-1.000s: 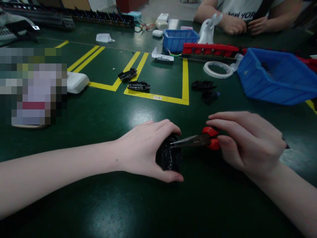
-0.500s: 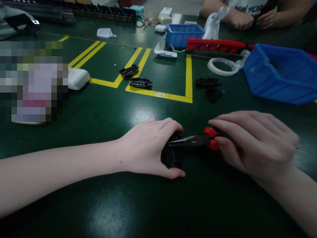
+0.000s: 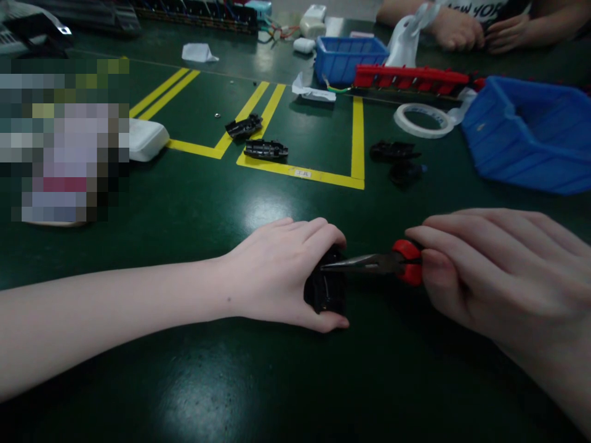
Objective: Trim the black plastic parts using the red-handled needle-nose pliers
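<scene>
My left hand is closed around a black plastic part, thumb on its near side and fingers on its far side. My right hand grips red-handled needle-nose pliers, which point left. The plier tips meet the upper side of the black part; whether they pinch anything there is too small to tell. Further off lie several similar black plastic pieces: one open housing, another just behind it, and two dark pieces on the right, a long one and a rounder one.
On the green table run yellow tape lines. A large blue bin, a tape roll, a smaller blue bin and a red strip stand at back right. A white case is left. Opposite are another person's hands.
My right hand has moved right, and the pliers' handles now sit closer together. My left hand still holds the black part in nearly the same place. The view has shifted slightly.
</scene>
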Demonstrator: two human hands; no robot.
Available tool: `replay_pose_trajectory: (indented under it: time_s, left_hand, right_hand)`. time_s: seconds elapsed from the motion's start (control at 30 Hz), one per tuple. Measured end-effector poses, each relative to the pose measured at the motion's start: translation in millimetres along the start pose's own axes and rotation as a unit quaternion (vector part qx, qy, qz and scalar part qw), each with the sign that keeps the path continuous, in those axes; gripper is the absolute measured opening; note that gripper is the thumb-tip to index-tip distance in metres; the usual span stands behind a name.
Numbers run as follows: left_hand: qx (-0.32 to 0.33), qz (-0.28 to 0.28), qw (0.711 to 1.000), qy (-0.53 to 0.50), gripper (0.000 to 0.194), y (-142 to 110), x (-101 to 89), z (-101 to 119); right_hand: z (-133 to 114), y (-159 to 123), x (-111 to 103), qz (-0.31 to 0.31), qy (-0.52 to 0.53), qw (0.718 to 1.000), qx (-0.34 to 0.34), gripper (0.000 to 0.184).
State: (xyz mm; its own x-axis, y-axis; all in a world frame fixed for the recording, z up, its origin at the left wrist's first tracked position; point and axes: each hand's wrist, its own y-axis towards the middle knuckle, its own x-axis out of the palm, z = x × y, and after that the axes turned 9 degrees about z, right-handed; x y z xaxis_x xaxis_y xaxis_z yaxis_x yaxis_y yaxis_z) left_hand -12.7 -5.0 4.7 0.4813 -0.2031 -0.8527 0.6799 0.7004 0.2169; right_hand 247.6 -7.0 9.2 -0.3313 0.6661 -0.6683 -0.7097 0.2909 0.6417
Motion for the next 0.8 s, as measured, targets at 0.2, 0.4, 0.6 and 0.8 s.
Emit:
replay_pose_trajectory:
  time_s: [0.2, 0.4, 0.6, 0.8]
  left_hand:
    - [-0.013, -0.01, 1.0, -0.013, 0.062, 1.3, -2.9, 1.6]
    - [-0.019, -0.004, 1.0, -0.012, 0.063, 1.3, -3.3, 1.6]
    - [-0.021, -0.002, 1.0, -0.01, 0.063, 0.6, -2.5, 1.5]
    - [0.008, 0.021, 0.999, 0.033, 0.066, -0.2, -0.3, -3.0]
  right_hand:
    - [1.3, 1.8, -0.3, 0.009, 0.012, 1.0, -0.014, 0.007]
    - [3.0, -0.1, 0.9, 0.018, -0.002, 1.0, -0.001, 0.012]
    - [4.6, -2.6, 0.0, 0.023, -0.01, 1.0, 0.005, 0.014]
    - [8.4, -6.8, 2.6, 0.025, -0.006, 0.999, 0.023, 0.013]
